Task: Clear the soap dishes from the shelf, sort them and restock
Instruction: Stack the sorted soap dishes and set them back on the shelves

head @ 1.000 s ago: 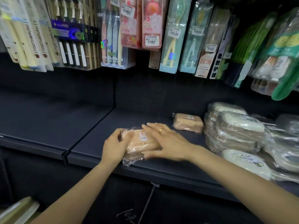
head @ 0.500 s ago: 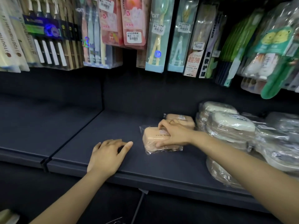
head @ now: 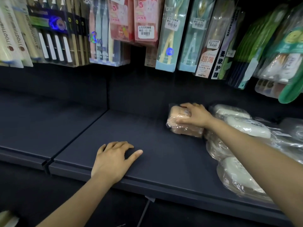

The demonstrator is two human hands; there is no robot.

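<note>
Right hand (head: 195,116) holding a pink soap dish (head: 180,122), maybe stacked on another, left hand (head: 113,158) flat and loose on dark shelf (head: 164,161), white soap dishes (head: 246,126) beside.

Two stacked soap dishes (head: 183,123) sit far right on the shelf (head: 164,161), wrapped dishes (head: 246,126) just right, toothbrush packs (head: 172,33) above.

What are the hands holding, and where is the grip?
The right hand grips the top wrapped pink soap dish across its lid. The left hand rests on the shelf, holding nothing.
</note>
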